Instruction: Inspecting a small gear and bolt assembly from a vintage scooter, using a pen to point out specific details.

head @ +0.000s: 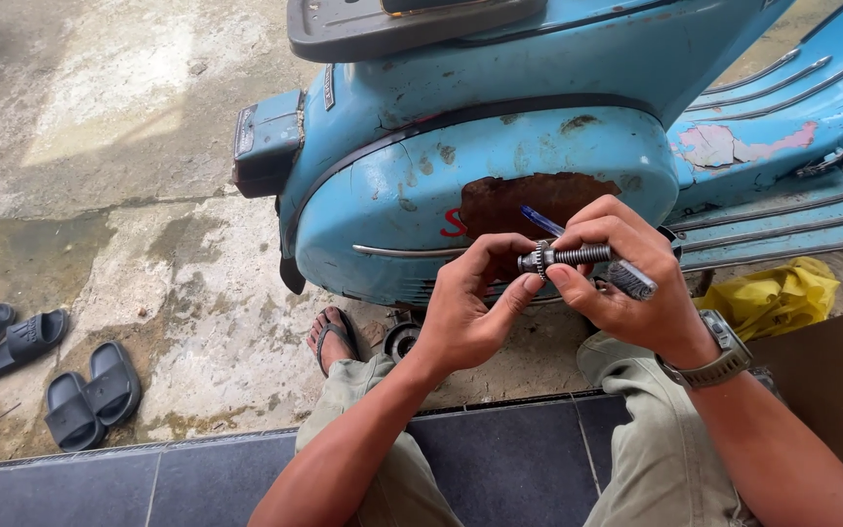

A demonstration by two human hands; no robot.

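Both hands up in front of the light blue scooter, level with the rusted patch on its side panel. Right hand closed around a threaded metal shaft, thumb under, fingers over; a grey bristled end sticks out past the palm, and a blue pen-like stick pokes up behind the fingers. Left hand pinches the toothed gear end of the shaft between thumb and fingertips, rest of hand loosely curled. Shaft held roughly horizontal, clear of the scooter. Wristwatch on right wrist. Person sits on dark tiled step, one sandalled foot on the concrete floor. Dark slippers near floor's left edge, yellow bag under the scooter's footboard.
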